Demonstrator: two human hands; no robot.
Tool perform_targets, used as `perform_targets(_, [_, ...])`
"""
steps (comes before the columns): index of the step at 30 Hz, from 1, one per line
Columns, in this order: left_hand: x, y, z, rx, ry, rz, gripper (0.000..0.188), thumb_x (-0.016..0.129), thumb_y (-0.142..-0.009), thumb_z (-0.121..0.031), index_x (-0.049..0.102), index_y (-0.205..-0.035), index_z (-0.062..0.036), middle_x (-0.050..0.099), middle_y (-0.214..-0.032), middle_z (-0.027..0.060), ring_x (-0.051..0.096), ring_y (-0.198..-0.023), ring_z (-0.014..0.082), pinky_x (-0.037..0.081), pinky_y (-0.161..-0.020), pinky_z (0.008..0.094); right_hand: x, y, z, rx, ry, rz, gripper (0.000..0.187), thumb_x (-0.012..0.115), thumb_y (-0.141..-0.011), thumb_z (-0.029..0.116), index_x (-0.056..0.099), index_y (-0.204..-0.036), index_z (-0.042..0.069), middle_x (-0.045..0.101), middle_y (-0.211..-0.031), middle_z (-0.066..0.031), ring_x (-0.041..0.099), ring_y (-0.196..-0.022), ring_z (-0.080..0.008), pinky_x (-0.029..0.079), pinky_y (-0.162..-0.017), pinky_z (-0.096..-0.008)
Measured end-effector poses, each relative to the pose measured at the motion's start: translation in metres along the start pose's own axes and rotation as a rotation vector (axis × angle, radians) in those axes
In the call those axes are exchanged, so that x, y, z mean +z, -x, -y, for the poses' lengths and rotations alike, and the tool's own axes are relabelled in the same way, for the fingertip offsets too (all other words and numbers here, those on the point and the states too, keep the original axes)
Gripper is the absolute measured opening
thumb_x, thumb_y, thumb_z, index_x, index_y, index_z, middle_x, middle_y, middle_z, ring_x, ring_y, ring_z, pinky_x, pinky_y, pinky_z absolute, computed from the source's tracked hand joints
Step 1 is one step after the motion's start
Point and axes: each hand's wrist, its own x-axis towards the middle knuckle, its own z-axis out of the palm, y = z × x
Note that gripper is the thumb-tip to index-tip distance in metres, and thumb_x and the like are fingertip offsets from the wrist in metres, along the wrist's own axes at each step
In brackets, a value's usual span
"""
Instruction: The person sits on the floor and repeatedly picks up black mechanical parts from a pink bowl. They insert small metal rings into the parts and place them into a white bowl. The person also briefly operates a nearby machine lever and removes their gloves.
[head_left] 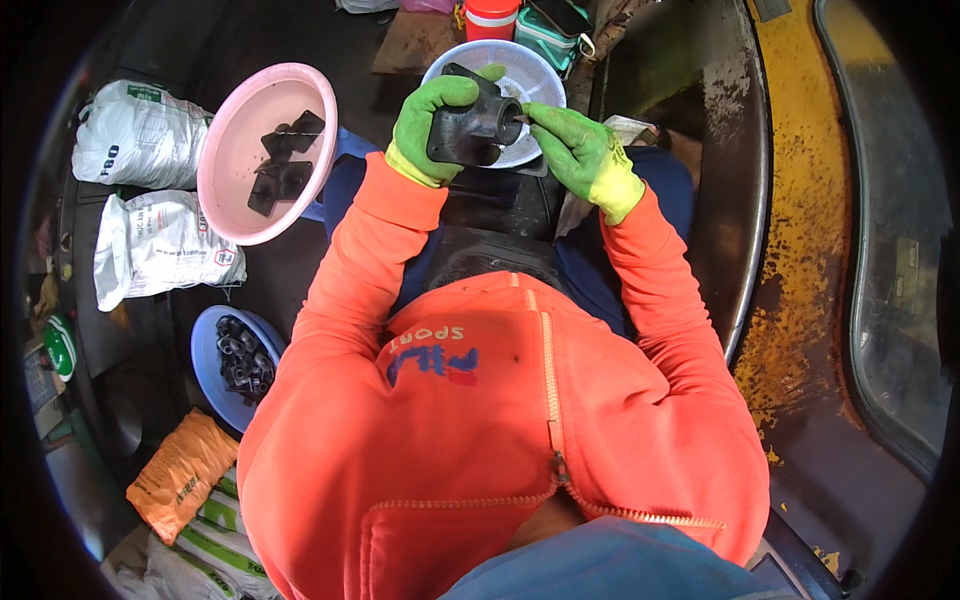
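Dark floor (355, 85); left hand (422, 128) grips black part (464, 124), right hand (582, 150) pinches small object (521, 118).

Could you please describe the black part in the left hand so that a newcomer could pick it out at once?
From the orange-red jacket, follow the left sleeve up to the green-gloved left hand. That hand grips the black flanged part, with the right hand at its round end. Unlike the black pieces lying in the pink basin, this one is held up.
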Motion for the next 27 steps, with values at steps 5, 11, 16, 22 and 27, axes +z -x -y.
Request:
perform_targets(5, [0.007, 0.000, -0.001, 0.150, -0.145, 0.042, 0.064, 0.055, -0.075, -0.017, 0.043, -0.134, 0.0048, 0.060, -0.113, 0.0228, 0.061, -0.100, 0.0336, 0.052, -0.089, 0.0455, 0.009, 0.005, -0.001, 0.133, -0.121, 0.007, 0.028, 0.058, -0.091, 0.012, 0.062, -0.118, 0.004, 0.067, -0.106, -0.0153, 0.065, -0.096, -0.0295, 0.052, -0.082, -0.0336])
perform_targets(11, [0.016, -0.002, 0.006, 0.402, -0.353, 0.052, 0.069, 0.059, -0.070, -0.016, 0.042, -0.135, 0.0019, 0.058, -0.114, 0.0200, 0.062, -0.098, 0.0330, 0.054, -0.086, 0.0440, 0.024, 0.008, 0.007, 0.346, -0.471, -0.058, 0.031, 0.057, -0.095, 0.010, 0.058, -0.122, -0.004, 0.067, -0.105, -0.0108, 0.062, -0.093, -0.0133, 0.050, -0.081, -0.0252])
perform_targets(16, [0.011, -0.010, 0.009, 0.602, -0.565, 0.209, 0.078, 0.066, -0.069, -0.015, 0.038, -0.140, -0.0034, 0.053, -0.121, 0.0166, 0.061, -0.101, 0.0304, 0.055, -0.084, 0.0415, 0.021, 0.010, 0.014, 0.559, -0.704, -0.007, 0.032, 0.055, -0.097, 0.016, 0.059, -0.123, -0.001, 0.061, -0.085, 0.0012, 0.052, -0.072, -0.0042, 0.043, -0.060, -0.0198])
perform_targets(22, [-0.001, -0.014, 0.006, 0.897, -1.119, 0.233, 0.082, 0.073, -0.073, -0.031, 0.040, -0.139, 0.0021, 0.051, -0.123, 0.0134, 0.054, -0.100, 0.0206, 0.046, -0.089, 0.0335, 0.008, 0.010, 0.022, 0.704, -1.064, 0.145, 0.032, 0.052, -0.095, 0.027, 0.062, -0.116, 0.004, 0.052, -0.071, 0.0028, 0.045, -0.056, -0.0066, 0.034, -0.049, -0.0224])
perform_targets(27, [-0.009, -0.014, -0.005, 1.112, -1.469, 0.345, 0.078, 0.072, -0.074, -0.029, 0.039, -0.139, -0.0009, 0.047, -0.127, 0.0183, 0.053, -0.102, 0.0278, 0.046, -0.088, 0.0380, -0.003, 0.011, 0.030, 0.906, -1.535, 0.269, 0.028, 0.052, -0.095, 0.029, 0.063, -0.108, 0.007, 0.041, -0.062, 0.0056, 0.029, -0.045, -0.0036, 0.021, -0.042, -0.0210])
